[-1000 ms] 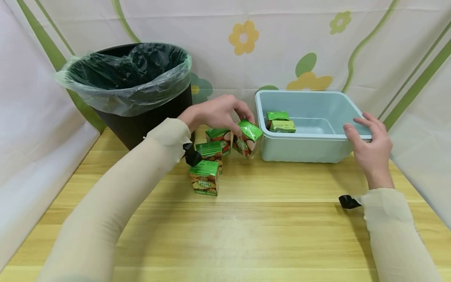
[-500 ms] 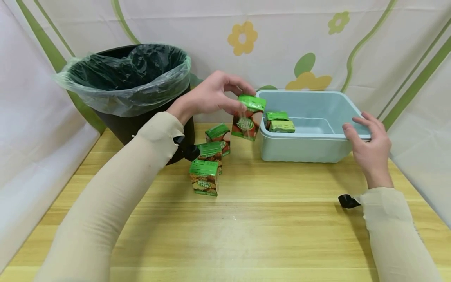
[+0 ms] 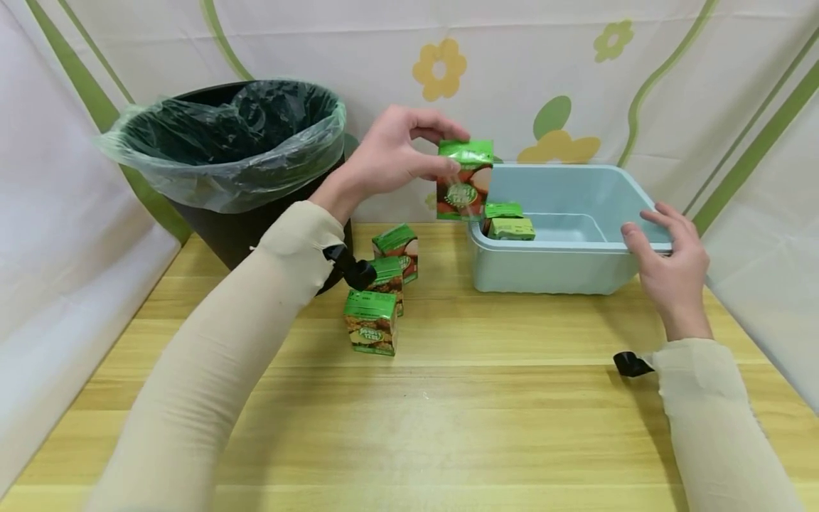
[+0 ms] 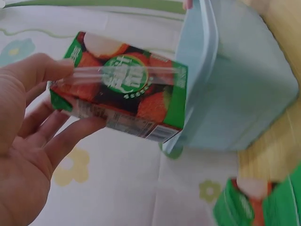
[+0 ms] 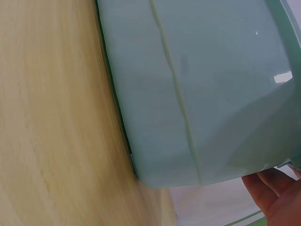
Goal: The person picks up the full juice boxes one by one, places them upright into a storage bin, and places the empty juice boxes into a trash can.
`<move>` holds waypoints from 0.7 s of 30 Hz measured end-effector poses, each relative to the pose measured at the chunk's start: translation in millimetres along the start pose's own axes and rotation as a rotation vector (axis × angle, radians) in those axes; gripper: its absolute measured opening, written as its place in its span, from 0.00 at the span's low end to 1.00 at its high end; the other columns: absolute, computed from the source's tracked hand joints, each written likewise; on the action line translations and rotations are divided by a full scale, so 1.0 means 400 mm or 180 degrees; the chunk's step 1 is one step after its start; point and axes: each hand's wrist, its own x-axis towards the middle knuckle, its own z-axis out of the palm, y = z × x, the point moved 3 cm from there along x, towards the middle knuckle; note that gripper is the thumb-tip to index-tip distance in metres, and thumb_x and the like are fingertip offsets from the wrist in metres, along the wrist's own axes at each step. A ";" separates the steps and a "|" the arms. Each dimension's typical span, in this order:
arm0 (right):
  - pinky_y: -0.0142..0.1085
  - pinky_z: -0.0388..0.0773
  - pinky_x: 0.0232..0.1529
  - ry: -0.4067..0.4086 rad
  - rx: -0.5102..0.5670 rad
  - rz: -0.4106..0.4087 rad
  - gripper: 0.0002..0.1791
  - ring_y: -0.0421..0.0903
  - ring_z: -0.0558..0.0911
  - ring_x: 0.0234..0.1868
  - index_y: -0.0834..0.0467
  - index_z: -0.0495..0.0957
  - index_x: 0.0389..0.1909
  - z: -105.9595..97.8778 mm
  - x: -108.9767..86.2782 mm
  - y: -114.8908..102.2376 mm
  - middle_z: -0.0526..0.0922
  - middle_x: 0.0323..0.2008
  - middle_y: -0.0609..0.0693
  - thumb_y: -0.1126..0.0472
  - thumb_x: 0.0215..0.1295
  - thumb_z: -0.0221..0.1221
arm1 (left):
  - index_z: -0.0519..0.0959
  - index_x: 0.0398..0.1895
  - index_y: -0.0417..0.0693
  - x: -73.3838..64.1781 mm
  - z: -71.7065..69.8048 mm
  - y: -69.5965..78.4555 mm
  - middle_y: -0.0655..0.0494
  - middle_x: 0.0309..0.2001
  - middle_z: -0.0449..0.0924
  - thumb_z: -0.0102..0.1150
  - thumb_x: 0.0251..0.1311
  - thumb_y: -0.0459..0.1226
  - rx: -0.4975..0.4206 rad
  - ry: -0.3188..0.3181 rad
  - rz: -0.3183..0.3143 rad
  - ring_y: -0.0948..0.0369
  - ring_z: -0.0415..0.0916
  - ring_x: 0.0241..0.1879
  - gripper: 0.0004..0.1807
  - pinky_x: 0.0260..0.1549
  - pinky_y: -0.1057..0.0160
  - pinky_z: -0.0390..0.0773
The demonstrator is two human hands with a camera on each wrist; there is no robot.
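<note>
My left hand point(image 3: 399, 153) holds a small juice carton point(image 3: 466, 186) by its top, thumb on the front and fingers behind. The carton has a green top and fruit pictures; a wrapped straw point(image 4: 127, 74) runs along its face in the left wrist view. It hangs upright in the air, overlapping the left rim of a light blue plastic bin point(image 3: 544, 274). My right hand point(image 3: 681, 274) grips the bin's right rim. Two cartons lie inside at the left: a green-topped carton point(image 3: 504, 210) and a paler green carton point(image 3: 512, 229).
Three more cartons stand in a staggered row on the wooden table: a front carton point(image 3: 371, 327), a middle carton point(image 3: 392, 281) and a back carton point(image 3: 402, 249). A black trash can point(image 3: 256, 235) with a clear green liner stands at left. A flowered curtain point(image 3: 397, 57) hangs behind.
My left hand has lifted the juice carton from the table and carried it up and rightward to the bin's left rim. My right hand stays on the bin.
</note>
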 end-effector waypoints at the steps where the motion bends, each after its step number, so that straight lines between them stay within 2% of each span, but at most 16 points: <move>1: 0.37 0.57 0.84 -0.0001 0.0017 0.0002 0.33 0.41 0.57 0.85 0.48 0.74 0.75 0.001 0.001 0.000 0.63 0.82 0.35 0.42 0.73 0.61 | 0.86 0.58 0.46 0.003 0.005 0.003 0.51 0.51 0.86 0.71 0.65 0.32 -0.0036 0.0068 0.0002 0.60 0.83 0.49 0.18 0.43 0.58 0.90; 6: 0.36 0.56 0.84 0.0036 0.0017 0.0056 0.35 0.40 0.59 0.84 0.42 0.70 0.79 0.002 0.006 0.000 0.63 0.82 0.35 0.43 0.73 0.61 | 0.86 0.58 0.44 0.030 0.045 0.016 0.50 0.52 0.87 0.73 0.63 0.31 -0.0246 0.0356 0.0005 0.61 0.82 0.51 0.19 0.43 0.60 0.89; 12: 0.34 0.57 0.83 0.0080 -0.0015 0.0128 0.36 0.41 0.61 0.83 0.40 0.67 0.80 -0.002 0.004 0.002 0.63 0.82 0.34 0.43 0.72 0.62 | 0.86 0.59 0.46 0.069 0.115 0.031 0.52 0.54 0.87 0.73 0.62 0.29 -0.0521 0.0587 -0.0165 0.62 0.82 0.52 0.21 0.45 0.65 0.88; 16: 0.34 0.58 0.83 0.0091 -0.0013 0.0119 0.37 0.41 0.61 0.83 0.40 0.67 0.80 -0.003 0.005 0.003 0.63 0.82 0.35 0.43 0.72 0.62 | 0.86 0.58 0.47 0.095 0.161 0.032 0.54 0.53 0.88 0.73 0.63 0.31 -0.0546 0.0729 -0.0123 0.64 0.82 0.51 0.19 0.44 0.68 0.87; 21: 0.35 0.57 0.83 0.0080 -0.0014 0.0051 0.36 0.40 0.61 0.83 0.41 0.68 0.79 0.001 0.008 0.004 0.64 0.81 0.34 0.42 0.72 0.62 | 0.87 0.58 0.48 0.122 0.213 0.011 0.55 0.55 0.89 0.74 0.64 0.32 -0.0518 0.0870 -0.0074 0.66 0.83 0.50 0.19 0.45 0.73 0.83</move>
